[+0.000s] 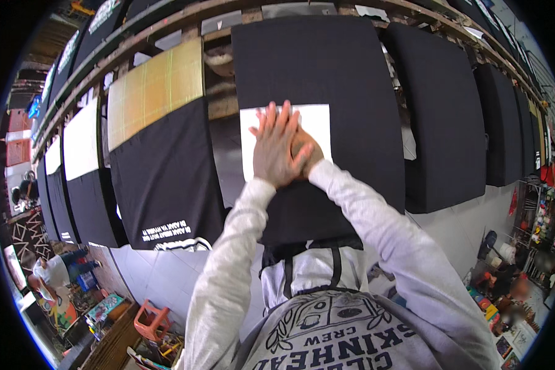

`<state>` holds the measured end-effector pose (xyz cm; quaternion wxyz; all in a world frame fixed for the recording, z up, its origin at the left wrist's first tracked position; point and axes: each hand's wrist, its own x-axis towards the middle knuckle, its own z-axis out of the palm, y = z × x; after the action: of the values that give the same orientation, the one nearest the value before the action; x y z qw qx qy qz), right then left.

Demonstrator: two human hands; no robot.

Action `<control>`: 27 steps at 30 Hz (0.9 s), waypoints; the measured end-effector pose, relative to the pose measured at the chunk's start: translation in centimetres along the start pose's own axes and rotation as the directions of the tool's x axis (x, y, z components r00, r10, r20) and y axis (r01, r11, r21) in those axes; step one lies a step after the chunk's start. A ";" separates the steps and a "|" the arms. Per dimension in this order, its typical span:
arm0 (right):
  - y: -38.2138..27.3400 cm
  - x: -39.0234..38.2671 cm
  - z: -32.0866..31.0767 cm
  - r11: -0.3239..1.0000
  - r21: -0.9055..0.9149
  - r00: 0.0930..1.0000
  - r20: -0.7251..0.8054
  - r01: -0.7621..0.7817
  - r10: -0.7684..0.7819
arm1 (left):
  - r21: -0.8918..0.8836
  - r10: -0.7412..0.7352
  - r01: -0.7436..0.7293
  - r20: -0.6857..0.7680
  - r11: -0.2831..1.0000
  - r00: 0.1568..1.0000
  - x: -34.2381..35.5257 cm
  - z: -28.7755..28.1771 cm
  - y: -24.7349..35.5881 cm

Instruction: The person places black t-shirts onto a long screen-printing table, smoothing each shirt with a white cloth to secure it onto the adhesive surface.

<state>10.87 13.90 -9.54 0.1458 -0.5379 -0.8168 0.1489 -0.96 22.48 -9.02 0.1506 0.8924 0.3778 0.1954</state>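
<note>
Around my stacked hands the black shirt (327,80) lies open at twelve and three o'clock; at nine, a gap (228,154) before the neighbouring shirt board (160,179).

Light grey hoodie (351,320), long sleeves (222,265), black drawstrings.

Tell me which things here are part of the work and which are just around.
In use: left hand laid over right hand, white sheet, black shirt under it.
Just around: yellow sheet, neighbouring black shirt, orange stool.
</note>
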 end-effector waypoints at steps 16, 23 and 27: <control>-3.8 -4.7 -0.6 0.986 0.085 0.989 0.001 -0.147 0.147 | -0.077 -0.123 0.137 0.160 0.988 0.979 -7.2 -1.4 8.2; -2.9 -4.0 -0.5 0.980 0.087 0.984 0.003 -0.178 0.178 | -0.079 -0.148 0.166 0.196 0.983 0.969 -7.2 -1.3 8.1; -2.5 -4.1 -0.7 0.976 0.072 0.979 -0.004 -0.204 0.205 | -0.059 -0.129 0.144 0.204 0.988 0.971 -7.0 -1.3 8.2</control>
<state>10.60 9.26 -8.23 0.1532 -0.6143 -0.7507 0.1889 -0.96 12.04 -6.12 0.2333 0.8733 0.4138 0.1080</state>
